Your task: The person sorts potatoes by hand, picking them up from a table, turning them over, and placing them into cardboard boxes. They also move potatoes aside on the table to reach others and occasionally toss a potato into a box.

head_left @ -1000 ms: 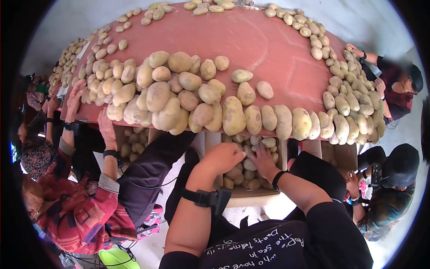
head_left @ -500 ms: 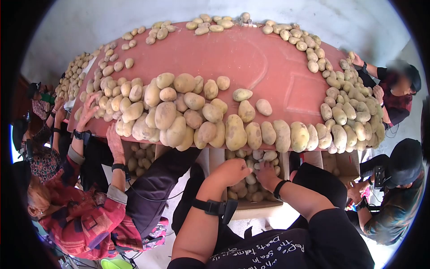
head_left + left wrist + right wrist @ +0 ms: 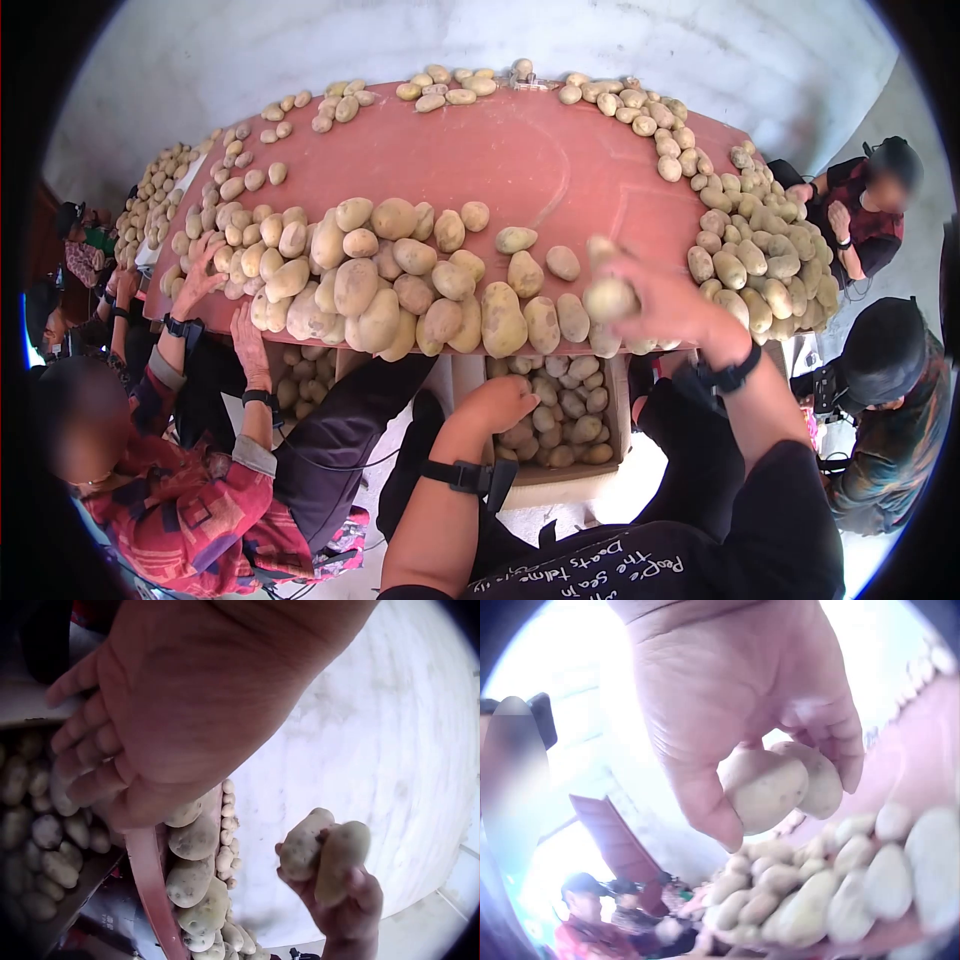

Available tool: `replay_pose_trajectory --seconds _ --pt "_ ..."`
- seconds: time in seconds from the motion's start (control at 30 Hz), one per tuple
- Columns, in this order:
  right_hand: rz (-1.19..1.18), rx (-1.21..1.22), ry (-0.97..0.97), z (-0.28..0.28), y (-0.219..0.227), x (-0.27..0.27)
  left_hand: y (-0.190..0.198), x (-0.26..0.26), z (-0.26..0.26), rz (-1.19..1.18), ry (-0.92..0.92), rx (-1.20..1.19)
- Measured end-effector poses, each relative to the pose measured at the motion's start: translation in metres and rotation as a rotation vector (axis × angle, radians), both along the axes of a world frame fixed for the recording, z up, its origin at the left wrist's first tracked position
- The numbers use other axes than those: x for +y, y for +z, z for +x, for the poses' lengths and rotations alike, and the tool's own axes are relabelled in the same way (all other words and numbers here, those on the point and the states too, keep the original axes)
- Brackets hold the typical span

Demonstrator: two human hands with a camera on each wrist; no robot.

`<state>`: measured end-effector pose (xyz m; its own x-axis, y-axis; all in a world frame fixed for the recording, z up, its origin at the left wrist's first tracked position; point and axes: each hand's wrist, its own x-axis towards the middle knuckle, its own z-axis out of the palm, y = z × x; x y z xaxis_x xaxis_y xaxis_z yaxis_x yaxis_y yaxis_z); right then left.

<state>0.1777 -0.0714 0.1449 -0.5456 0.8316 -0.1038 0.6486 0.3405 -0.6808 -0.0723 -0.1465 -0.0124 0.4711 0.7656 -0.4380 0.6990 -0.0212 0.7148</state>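
Observation:
My right hand (image 3: 665,300) grips two potatoes over the front edge of the red table (image 3: 400,150). One potato (image 3: 761,787) sits nearer the thumb, and the second potato (image 3: 821,784) is pressed against it under the fingers. Low at the table's front, my left hand (image 3: 500,403) hovers by the left side of a cardboard box (image 3: 560,488) filled with smaller potatoes (image 3: 570,405). In the left wrist view its fingers (image 3: 105,742) hang loosely bent above those potatoes, with nothing in their grasp.
A heap of potatoes (image 3: 355,285) covers the table's front left, continuing as a row along the edge. Another pile (image 3: 765,245) lies on the right. At left, a person in a red patterned jacket (image 3: 200,490) touches the potatoes; other people sit at right.
My right hand has left the box and risen to the table's front edge, now holding two potatoes. My left hand remains near the box. The view has tilted slightly.

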Motion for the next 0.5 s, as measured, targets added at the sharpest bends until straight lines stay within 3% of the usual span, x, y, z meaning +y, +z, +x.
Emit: replay_pose_trajectory --seconds 0.07,0.17,0.27,0.5 --pt "0.309 -0.249 0.011 0.013 -0.017 0.040 -0.004 0.001 0.001 -0.023 -0.003 -0.004" --pt "0.228 -0.591 0.048 0.016 -0.039 0.077 -0.011 0.002 0.001 -0.015 -0.001 -0.014" --pt "0.052 -0.702 0.207 0.029 -0.094 0.115 -0.011 0.002 0.000 0.003 0.009 -0.034" --pt "0.175 -0.589 0.265 0.000 -0.104 0.118 -0.018 0.000 -0.003 0.041 0.007 -0.090"
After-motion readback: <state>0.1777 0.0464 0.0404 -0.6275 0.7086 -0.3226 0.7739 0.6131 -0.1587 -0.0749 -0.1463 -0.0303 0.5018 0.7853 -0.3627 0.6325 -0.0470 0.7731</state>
